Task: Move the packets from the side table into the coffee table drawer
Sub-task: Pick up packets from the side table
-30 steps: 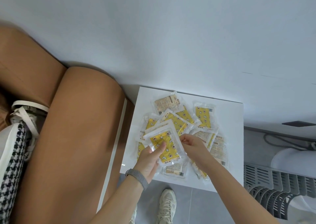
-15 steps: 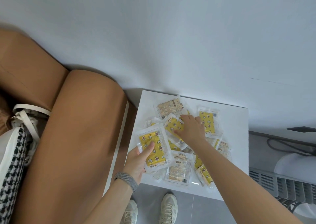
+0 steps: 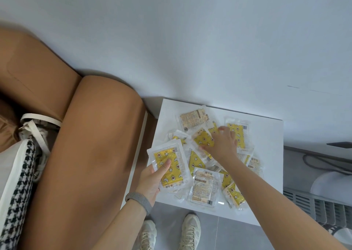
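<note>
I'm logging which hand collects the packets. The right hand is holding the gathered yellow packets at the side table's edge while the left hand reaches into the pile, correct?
Not quite: the hands are swapped. In the head view, the left hand holds the gathered yellow packets at the side table's edge, while the right hand reaches into the pile.

The right hand [image 3: 221,144] hides part of the packets [image 3: 203,188] beneath it; its fingertips blur. Packet print is too small to read.

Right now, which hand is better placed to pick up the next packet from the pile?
Right. The right hand already rests on a yellow packet in the pile on the side table, while the left hand grips a held packet.
</note>
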`<state>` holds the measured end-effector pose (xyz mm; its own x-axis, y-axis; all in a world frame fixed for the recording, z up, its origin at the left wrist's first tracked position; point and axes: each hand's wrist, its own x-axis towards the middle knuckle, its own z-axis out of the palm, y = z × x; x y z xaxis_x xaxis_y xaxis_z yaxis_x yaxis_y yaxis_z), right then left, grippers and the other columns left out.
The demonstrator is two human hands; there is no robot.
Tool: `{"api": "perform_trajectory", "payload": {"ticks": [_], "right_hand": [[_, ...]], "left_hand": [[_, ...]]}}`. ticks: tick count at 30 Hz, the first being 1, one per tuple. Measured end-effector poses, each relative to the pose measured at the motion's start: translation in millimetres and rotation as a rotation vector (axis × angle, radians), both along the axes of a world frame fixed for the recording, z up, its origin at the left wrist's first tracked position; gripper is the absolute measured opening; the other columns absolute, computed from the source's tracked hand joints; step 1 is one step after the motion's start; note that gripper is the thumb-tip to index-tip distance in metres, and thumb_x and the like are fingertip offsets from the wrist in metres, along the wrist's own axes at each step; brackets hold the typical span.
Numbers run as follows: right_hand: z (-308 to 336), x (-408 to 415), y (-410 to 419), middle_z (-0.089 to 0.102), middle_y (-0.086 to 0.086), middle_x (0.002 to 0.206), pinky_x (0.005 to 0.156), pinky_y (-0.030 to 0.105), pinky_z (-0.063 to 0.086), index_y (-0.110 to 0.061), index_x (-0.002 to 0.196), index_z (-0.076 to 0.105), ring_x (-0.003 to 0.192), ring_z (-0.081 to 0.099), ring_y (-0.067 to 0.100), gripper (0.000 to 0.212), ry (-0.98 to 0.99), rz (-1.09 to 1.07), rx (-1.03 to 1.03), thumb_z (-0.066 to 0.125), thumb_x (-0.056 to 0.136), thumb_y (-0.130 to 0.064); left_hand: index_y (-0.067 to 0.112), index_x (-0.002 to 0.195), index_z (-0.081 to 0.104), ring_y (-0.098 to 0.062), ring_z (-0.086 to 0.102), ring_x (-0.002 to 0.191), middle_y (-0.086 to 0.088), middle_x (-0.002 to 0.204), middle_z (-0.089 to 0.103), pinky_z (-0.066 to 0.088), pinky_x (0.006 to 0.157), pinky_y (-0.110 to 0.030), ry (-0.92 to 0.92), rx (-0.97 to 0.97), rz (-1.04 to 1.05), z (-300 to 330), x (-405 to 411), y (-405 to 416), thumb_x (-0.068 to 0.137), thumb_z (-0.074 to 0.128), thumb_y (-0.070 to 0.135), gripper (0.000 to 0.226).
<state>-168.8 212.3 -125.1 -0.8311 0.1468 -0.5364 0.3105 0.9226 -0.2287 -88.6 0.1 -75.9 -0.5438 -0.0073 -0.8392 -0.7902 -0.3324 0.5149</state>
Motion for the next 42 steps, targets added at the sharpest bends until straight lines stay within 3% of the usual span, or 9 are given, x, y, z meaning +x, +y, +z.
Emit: {"api": "perform_trajectory", "payload": {"ticks": [2,4,13,18,24,27,33,39,42], "right_hand": [[2,-2,2,0.021,0.006,0.156,0.115,0.048,0.016,-0.019,0.113,0.066,0.145,0.014,0.031,0.05,-0.058,-0.05,0.023,0.07,0.078,-0.054],[3,-5,0,0.017,0.009,0.159,0.116,0.049,0.014,-0.019,0.118,0.064,0.147,0.011,0.031,0.055,-0.111,-0.063,0.029,0.069,0.078,-0.056],[4,-8,-13,0.042,0.002,0.134,0.103,0.044,0.028,-0.016,0.104,0.067,0.127,0.037,0.027,0.053,-0.089,-0.18,0.185,0.073,0.072,-0.058],[3,1,-7,0.042,0.007,0.125,0.062,0.031,0.044,-0.006,0.093,0.061,0.082,0.051,0.022,0.04,0.02,-0.292,-0.034,0.08,0.075,-0.036],[6,17,9,0.06,-0.002,0.1,0.049,0.021,0.035,-0.015,0.106,0.056,0.072,0.054,0.013,0.04,0.163,-0.417,-0.276,0.081,0.075,-0.023],[18,32,22,0.06,-0.007,0.089,0.055,0.022,0.04,-0.017,0.106,0.056,0.076,0.059,0.016,0.037,0.201,-0.55,-0.409,0.078,0.078,-0.023],[52,67,43,0.067,-0.008,0.093,0.077,0.037,0.056,-0.024,0.105,0.057,0.088,0.068,0.018,0.039,0.281,-0.805,-0.69,0.082,0.075,-0.021],[91,102,43,0.075,0.003,0.102,0.08,0.043,0.057,-0.021,0.108,0.065,0.092,0.072,0.024,0.032,0.089,-0.796,-1.071,0.072,0.08,-0.007],[104,120,30,0.077,0.002,0.098,0.078,0.041,0.057,-0.019,0.103,0.068,0.087,0.074,0.021,0.02,0.016,-0.774,-1.123,0.067,0.084,-0.015]], "left_hand": [[0.016,0.109,0.068,-0.023,0.072,0.094,-0.006,0.102,0.075,0.056,0.084,-0.041,-0.001,-0.009,-0.012,0,1,-2,0.068,0.074,0.029,0.043],[0.015,0.109,0.068,-0.025,0.072,0.095,-0.007,0.103,0.075,0.055,0.086,-0.044,-0.004,-0.011,-0.012,0,1,-3,0.068,0.074,0.03,0.044],[0.016,0.102,0.07,-0.017,0.074,0.083,-0.002,0.093,0.077,0.058,0.068,-0.031,0.02,-0.08,-0.07,-1,6,-2,0.081,0.071,0.022,0.022],[0.018,0.101,0.069,-0.02,0.074,0.086,-0.003,0.095,0.077,0.057,0.077,-0.036,0.008,-0.06,-0.04,0,10,1,0.081,0.071,0.021,0.02],[0.017,0.101,0.069,-0.021,0.073,0.088,-0.004,0.096,0.077,0.057,0.081,-0.04,0.017,-0.057,-0.05,4,11,5,0.08,0.071,0.021,0.021],[0.018,0.1,0.07,-0.02,0.074,0.087,-0.003,0.095,0.077,0.056,0.084,-0.042,0.022,-0.068,-0.053,8,14,8,0.079,0.071,0.024,0.022],[0.019,0.099,0.071,-0.022,0.073,0.089,-0.003,0.097,0.077,0.057,0.085,-0.044,0.05,-0.065,-0.016,21,24,17,0.079,0.071,0.027,0.021],[0.017,0.105,0.07,-0.024,0.072,0.093,-0.004,0.1,0.076,0.057,0.083,-0.044,0.104,-0.053,0.075,43,46,12,0.083,0.068,0.022,0.022],[0.015,0.103,0.07,-0.024,0.073,0.09,-0.004,0.098,0.076,0.057,0.082,-0.045,0.104,-0.069,0.161,54,66,-1,0.083,0.067,0.02,0.021]]}}
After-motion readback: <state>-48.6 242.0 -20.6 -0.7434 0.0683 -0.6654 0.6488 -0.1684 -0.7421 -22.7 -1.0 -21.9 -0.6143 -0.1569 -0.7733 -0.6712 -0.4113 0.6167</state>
